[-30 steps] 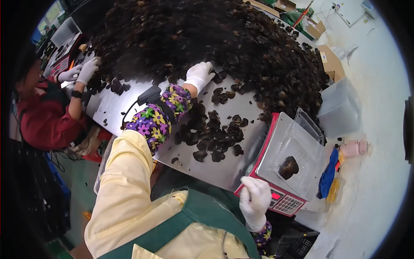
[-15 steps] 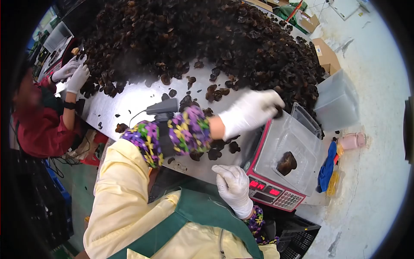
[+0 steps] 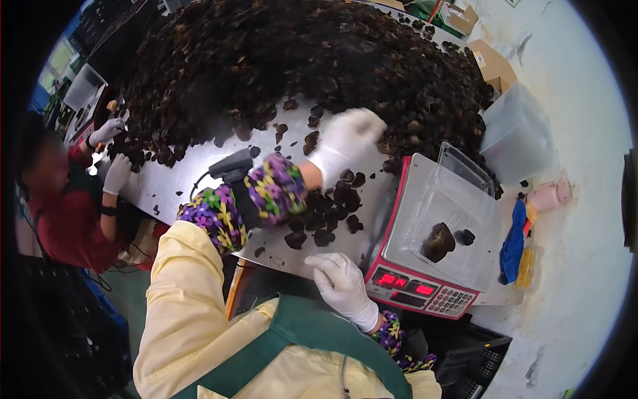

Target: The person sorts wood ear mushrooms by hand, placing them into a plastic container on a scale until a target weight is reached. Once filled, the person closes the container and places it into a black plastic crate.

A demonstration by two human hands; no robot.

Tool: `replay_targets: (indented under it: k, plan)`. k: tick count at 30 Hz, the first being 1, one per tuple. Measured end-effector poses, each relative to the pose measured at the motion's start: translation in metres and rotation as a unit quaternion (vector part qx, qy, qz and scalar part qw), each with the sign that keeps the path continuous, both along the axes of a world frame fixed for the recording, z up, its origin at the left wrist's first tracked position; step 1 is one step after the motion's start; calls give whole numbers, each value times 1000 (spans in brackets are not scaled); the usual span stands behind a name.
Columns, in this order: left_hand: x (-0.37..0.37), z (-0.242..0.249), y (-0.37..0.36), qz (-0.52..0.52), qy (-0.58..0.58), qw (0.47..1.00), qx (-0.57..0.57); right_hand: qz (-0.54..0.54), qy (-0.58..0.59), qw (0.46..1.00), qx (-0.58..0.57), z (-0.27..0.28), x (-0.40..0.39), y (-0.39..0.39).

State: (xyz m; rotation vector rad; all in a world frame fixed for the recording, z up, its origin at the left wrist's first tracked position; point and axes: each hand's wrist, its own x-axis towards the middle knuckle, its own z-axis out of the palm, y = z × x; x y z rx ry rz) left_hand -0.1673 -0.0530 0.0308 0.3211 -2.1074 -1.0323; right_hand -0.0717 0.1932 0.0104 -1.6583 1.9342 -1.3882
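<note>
My left hand (image 3: 349, 143), white-gloved and smeared by motion, hovers over the metal table beside the dark fungus-like pile (image 3: 279, 60); its fingertips are too blurred to read. My right hand (image 3: 344, 289), also gloved, is by the table's front edge, left of the scale, with fingers pressed together and nothing visible in them. On the red-edged scale (image 3: 435, 299), which shows lit red digits, rests a clear plastic container (image 3: 475, 233). Inside lie a larger dark piece (image 3: 438, 242) and a smaller one (image 3: 465, 237). Loose pieces (image 3: 323, 237) lie below my left hand.
A co-worker in a red top (image 3: 73, 226) has gloved hands at the pile's left end. Beyond the scale stand a translucent bin (image 3: 518, 136) and a cardboard box (image 3: 492, 65). A blue cloth (image 3: 513, 243) and a pink item (image 3: 550, 195) lie at right.
My left hand has moved left, away from the scale, where it held a dark piece. A second, smaller piece now lies in the container. The co-worker's hands have moved apart.
</note>
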Motion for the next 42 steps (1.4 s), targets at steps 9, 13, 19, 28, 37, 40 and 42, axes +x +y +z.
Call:
replay_targets:
  k: [9,13,19,28,37,40,42]
  plan:
    - [6,-65,-116,163,-303,924,-166,-49,26,998,17,-18,4,-15]
    - [22,-62,-113,36,-357,925,-123,-82,29,996,22,-22,8,-13]
    - [38,-33,-103,-28,-289,957,23,-88,45,994,41,-41,13,-14]
    - [-9,-45,-78,-2,-348,923,-167,-79,29,996,24,-44,9,-11]
    - [-27,-40,-81,28,-196,977,-82,-75,22,997,2,-50,10,-10]
    - [-49,-35,-68,47,-279,952,-117,-75,22,997,-3,-50,8,-10]
    - [-56,-40,-58,45,-309,934,-171,-68,13,998,-13,-50,7,-11]
